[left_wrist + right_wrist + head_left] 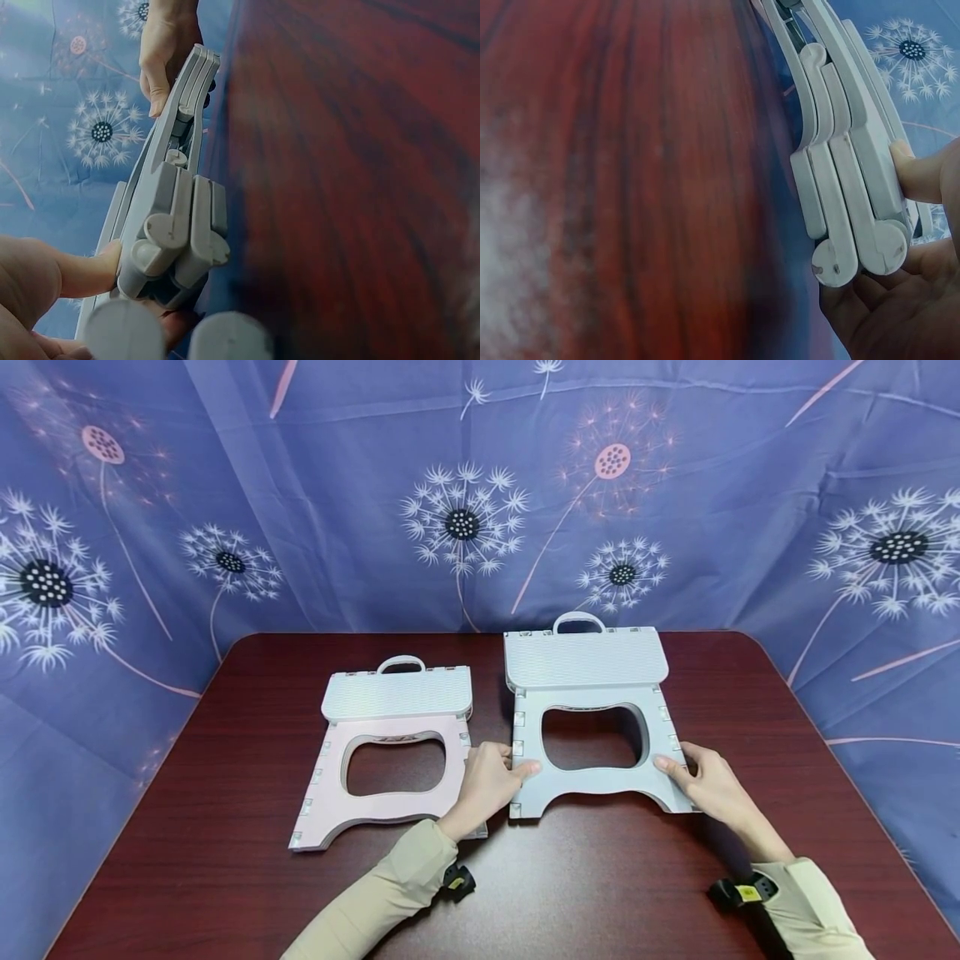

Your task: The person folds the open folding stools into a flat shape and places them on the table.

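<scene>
A folded step stool (585,660), pale blue with a white ridged top and a carry handle, is in both hands right of the table's middle. My left hand (491,781) grips its left leg edge, thumb on the upper face. On the opposite side, my right hand (708,785) holds the right leg edge the same way. In the right wrist view, fingers (870,300) curl beneath the folded legs (855,165). A second folded step stool (397,693), pink with a white top, lies at the left, partly hidden behind my left wrist.
Both stools are over a dark red wood-grain table (585,893) with rounded far corners. A blue cloth (337,485) printed with dandelions hangs behind it and along the sides. Black wrist cameras (459,882) are strapped at the sleeve cuffs.
</scene>
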A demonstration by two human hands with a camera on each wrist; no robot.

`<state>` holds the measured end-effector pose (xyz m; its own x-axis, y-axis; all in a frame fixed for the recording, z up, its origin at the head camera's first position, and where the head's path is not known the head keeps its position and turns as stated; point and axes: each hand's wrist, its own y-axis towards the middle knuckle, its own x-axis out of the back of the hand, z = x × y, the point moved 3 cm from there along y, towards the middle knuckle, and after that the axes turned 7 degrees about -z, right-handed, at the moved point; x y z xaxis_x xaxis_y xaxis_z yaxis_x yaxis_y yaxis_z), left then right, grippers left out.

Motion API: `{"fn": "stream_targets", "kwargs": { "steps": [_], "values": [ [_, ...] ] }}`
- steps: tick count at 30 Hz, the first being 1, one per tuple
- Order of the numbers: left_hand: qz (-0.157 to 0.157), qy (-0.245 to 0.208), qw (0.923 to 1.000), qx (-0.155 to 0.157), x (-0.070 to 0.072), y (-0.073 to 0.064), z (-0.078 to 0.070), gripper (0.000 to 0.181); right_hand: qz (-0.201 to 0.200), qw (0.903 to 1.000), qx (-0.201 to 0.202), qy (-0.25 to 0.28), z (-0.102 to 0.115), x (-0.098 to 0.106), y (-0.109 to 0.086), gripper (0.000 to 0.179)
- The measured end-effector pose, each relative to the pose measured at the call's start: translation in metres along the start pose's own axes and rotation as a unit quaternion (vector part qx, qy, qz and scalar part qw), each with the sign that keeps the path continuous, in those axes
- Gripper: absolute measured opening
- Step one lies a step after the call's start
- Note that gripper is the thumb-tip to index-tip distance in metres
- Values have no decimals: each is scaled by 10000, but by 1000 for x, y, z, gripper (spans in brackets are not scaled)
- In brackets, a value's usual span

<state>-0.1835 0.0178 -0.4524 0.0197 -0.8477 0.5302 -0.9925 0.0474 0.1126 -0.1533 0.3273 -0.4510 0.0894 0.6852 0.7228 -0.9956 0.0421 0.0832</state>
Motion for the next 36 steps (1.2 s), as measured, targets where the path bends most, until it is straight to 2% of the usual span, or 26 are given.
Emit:
{"fn": "stream_targets", "kwargs": {
  "steps": [6,12,23,30,36],
  "values": [
    [1,85,10000,-51,0,0,0,46,30,10000,-40,-70,1,0,1,40],
    [22,222,9997,-28,0,0,-1,51,75,9999,-72,-131,0,0,1,41],
    [145,357,9992,98,-2,1,0,52,92,9996,-132,-211,-2,-1,1,41],
    [215,295,9992,191,-3,0,0,51,168,9995,-216,-151,-2,-1,1,44],
    [207,313,9992,163,-4,0,0,51,195,9993,-259,-177,-3,-1,1,46]
  ]
}}
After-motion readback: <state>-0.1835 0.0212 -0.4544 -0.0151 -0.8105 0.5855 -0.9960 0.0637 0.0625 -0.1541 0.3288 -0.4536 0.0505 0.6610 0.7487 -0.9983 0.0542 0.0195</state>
